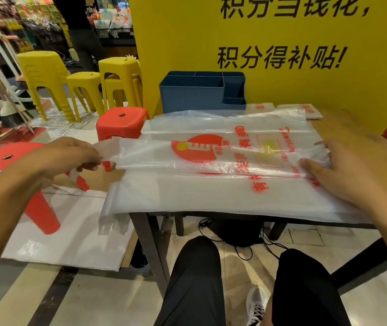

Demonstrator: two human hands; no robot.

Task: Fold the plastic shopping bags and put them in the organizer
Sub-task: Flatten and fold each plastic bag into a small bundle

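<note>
A translucent plastic shopping bag [211,156] with red print lies lengthwise across the wooden table [343,128], on top of other flat bags [211,196]. My left hand [70,156] pinches the bag's left end, off the table's left edge. My right hand [343,168] holds the bag's right end between thumb and fingers. The blue organizer [192,95] stands at the back of the table against the yellow wall, its compartments showing nothing inside.
Folded bags [310,110] lie at the back right beside the organizer. Red stools [122,122] stand left of the table, yellow stools [119,67] farther back. White sheets [65,231] lie on the floor at left. My knees are under the table's front edge.
</note>
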